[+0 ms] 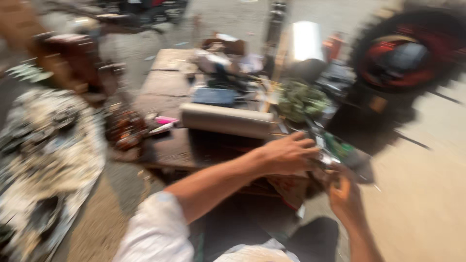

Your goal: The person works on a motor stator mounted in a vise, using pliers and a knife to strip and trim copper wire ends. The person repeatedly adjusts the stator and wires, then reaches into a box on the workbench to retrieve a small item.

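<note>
Hands (286,155) (345,196) reach forward, both touching blurred green-and-metal object (335,150); grasp unclear.

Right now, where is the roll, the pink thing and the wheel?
roll (227,121), head view, middle of its pale side.
pink thing (166,119), head view, its top face.
wheel (407,51), head view, red hub.

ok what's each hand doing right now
left hand: resting on a blurred shiny object, grip unclear
right hand: under that object, cannot tell
</note>
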